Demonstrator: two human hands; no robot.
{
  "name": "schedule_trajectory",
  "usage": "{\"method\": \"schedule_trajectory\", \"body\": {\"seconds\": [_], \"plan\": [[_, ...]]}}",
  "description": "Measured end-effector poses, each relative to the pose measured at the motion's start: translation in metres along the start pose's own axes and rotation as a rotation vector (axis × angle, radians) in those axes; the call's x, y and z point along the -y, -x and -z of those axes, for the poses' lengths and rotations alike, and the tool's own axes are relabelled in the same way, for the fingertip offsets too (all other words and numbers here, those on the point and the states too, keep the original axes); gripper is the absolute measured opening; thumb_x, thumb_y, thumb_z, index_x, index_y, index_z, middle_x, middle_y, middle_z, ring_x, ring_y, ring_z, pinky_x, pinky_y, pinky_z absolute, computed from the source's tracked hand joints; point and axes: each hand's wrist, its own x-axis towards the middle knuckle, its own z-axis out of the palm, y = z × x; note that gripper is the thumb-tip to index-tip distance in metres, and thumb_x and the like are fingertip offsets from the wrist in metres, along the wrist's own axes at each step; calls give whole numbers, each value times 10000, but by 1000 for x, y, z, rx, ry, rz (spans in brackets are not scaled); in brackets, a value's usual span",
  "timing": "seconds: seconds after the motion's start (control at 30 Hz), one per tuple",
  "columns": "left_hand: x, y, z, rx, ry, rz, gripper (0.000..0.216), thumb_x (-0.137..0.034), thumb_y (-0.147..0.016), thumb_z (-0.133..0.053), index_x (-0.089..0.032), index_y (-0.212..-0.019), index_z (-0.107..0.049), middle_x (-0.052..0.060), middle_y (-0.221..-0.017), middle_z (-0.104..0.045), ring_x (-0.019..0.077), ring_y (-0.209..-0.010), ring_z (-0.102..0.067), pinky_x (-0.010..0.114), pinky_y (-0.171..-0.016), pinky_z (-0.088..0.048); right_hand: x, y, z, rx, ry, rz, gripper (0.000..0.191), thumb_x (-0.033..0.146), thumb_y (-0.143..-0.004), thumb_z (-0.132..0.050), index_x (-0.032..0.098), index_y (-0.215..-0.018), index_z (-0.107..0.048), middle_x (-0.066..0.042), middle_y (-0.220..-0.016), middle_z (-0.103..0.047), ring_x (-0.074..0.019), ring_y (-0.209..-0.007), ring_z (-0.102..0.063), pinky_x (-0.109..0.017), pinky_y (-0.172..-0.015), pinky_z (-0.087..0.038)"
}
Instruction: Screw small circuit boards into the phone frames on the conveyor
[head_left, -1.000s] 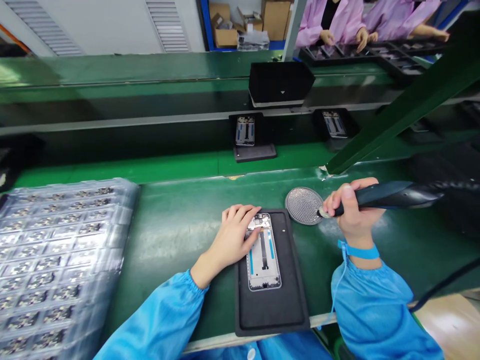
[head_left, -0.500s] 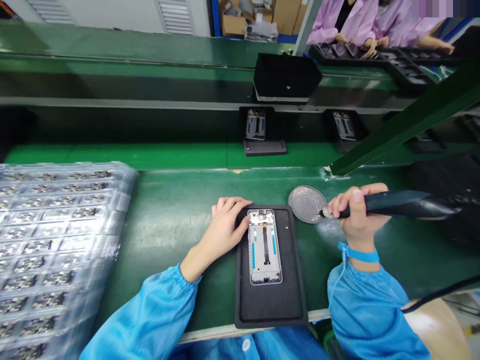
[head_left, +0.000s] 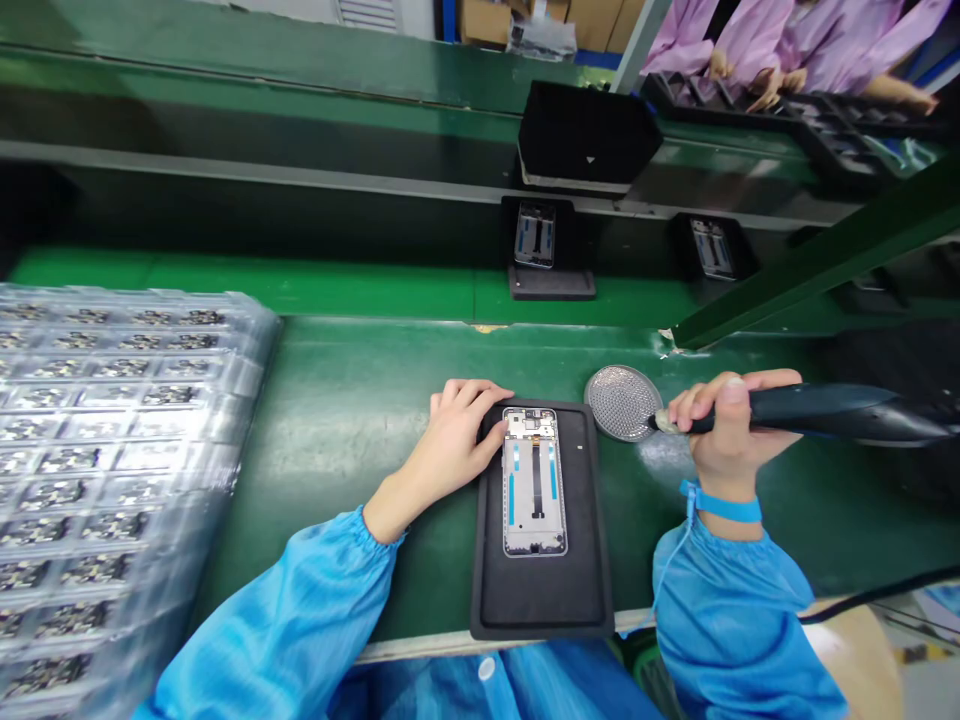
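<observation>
Far left on the green bench [head_left: 360,420], a stack of clear blister trays [head_left: 112,470] filled with small parts, untouched. Nearer the middle, the left hand [head_left: 457,445], loosely curled and holding nothing, fingers draped over the upper left edge of the black fixture tray [head_left: 544,600], steadying it. Seated upright in that tray's recess, the phone frame [head_left: 534,480], back open, its top end beside the resting fingertips. Just right of the tray's top corner, a round perforated screw dish [head_left: 624,402], flat on the bench. At its right rim, the tip of the electric screwdriver [head_left: 795,412], clasped pen-like in the right hand [head_left: 724,425], cable trailing off right. Judged step: picking up a screw on the bit. Next called for: carrying the loaded tip leftward over the frame and settling it squarely into a screw hole, tray held firm meanwhile.
</observation>
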Motion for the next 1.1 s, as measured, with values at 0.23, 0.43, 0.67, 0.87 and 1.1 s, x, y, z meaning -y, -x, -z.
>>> {"method": "schedule_trajectory", "body": {"seconds": [0.23,0.43,0.67,0.87,1.1], "plan": [[0,-1,0,6,-10,-2,463,-364,-1286,-671,-287,-1723,-802,153,-1720,-796,408,-1566,-648,629,-1321,-599,2,0,1,-15,-28,7,655,658,-984,-1126,316,-1047,-570,118,-647,-643,-150,-425,-530,-307,-437,-558],[1,-1,0,-1,-6,-11,457,-379,-1290,-673,-300,-1719,-806,148,-1700,-804,410,-1566,-643,630,-1316,-594,3,-2,1,2,-11,11,592,638,-1040,-1083,327,-1071,-581,129,-662,-640,-157,-413,-533,-323,-431,-561],[1,-1,2,5,-8,0,457,-390,-1297,-684,-306,-1729,-808,147,-1697,-793,408,-1566,-636,610,-1313,-595,4,-1,2,11,3,10,573,627,-1068,-1059,328,-1070,-569,130,-667,-626,-158,-419,-535,-328,-440,-567],[1,-1,1,3,-7,-7,447,-386,-1305,-674,-289,-1722,-802,145,-1707,-794,396,-1559,-639,596,-1312,-583,2,-1,2,34,-8,27,575,613,-1060,-1068,319,-1074,-575,126,-668,-630,-147,-427,-546,-307,-449,-567],[2,-1,1,2,-8,-13,438,-404,-1312,-665,-294,-1713,-802,143,-1700,-794,399,-1565,-636,584,-1303,-581,4,-3,-1,17,-7,33,563,621,-1062,-1066,330,-1074,-584,128,-643,-624,-156,-408,-523,-315,-420,-542]]}}
